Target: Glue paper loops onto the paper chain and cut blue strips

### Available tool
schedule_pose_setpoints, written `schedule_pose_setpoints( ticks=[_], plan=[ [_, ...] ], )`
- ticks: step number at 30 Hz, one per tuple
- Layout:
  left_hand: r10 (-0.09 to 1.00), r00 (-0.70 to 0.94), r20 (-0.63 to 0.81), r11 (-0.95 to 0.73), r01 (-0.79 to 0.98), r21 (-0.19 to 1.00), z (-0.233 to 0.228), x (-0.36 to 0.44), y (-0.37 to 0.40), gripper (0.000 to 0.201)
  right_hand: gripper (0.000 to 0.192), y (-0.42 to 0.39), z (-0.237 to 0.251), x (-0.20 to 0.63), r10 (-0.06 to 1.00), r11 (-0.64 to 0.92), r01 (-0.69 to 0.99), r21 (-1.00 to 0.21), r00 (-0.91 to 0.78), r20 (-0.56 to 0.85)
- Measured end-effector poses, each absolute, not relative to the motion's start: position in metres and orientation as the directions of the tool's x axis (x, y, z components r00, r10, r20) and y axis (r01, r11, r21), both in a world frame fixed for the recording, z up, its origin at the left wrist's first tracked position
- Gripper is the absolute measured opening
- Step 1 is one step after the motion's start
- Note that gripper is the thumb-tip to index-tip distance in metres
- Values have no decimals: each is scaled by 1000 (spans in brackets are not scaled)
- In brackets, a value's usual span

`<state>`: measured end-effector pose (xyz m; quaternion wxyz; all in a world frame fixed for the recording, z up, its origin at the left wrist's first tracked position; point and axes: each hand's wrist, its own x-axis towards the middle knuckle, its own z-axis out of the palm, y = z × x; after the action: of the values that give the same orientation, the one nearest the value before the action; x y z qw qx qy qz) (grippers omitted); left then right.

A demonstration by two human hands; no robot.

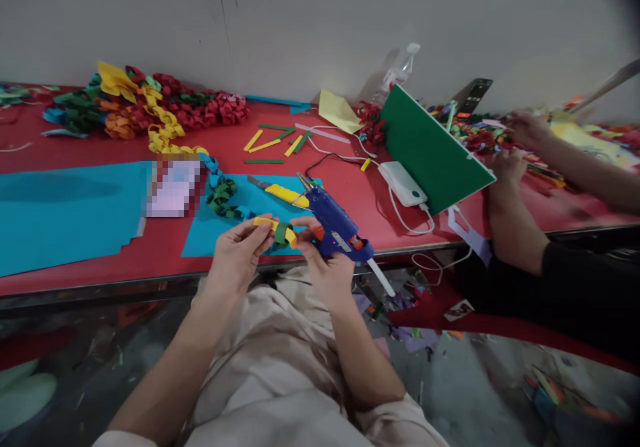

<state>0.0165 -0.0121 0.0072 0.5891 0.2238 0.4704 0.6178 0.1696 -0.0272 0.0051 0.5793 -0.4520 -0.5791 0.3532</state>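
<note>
glue gun (331, 215): smooth plastic | yellow strip (263, 222): matt paper | bottle (404, 68): clear glossy plastic | tabletop (361, 200): smooth

Pixelation obscures the flat, pale lilac rectangle (174, 192). The left edge cuts off the wide blue paper sheet (65, 217). The green rectangular board (433, 147) covers part of the clear plastic bottle (403, 68). Lettering on the blue plastic glue gun (330, 212) is illegible.

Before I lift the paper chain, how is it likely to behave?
The chain will probably flop, since its loops already curve loosely across the blue sheet. It looks light for its bulk, being thin, open strips. It might also tug the pile, because its yellow stretch seems to run into it.
</note>
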Motion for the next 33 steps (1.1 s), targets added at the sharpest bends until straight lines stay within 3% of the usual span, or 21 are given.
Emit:
schedule_pose_setpoints(
  ticks=[5,12,19,21,27,33],
  plan=[
    [947,-242,-209,86,-435,896,2,19,-18,43,12,-24,12,143,956,272,-152,-950,159,249],
    [974,-226,30,-76,-197,978,-7,16,-29,37,14,-27,8,148,952,257,-136,-957,208,225],
    [944,-212,254,-258,13,966,-4,18,-31,25,22,-27,14,148,947,212,-133,-968,274,170],
    [940,-241,242,-250,-2,968,-7,18,-30,28,23,-27,16,147,952,182,-128,-975,271,142],
    [960,-278,28,-107,-275,955,-14,20,-27,44,28,-30,21,148,972,105,-168,-980,223,66],
    [959,-256,119,-165,-169,972,-18,18,-31,38,23,-30,20,150,965,114,-254,-960,259,46]
  ],
)
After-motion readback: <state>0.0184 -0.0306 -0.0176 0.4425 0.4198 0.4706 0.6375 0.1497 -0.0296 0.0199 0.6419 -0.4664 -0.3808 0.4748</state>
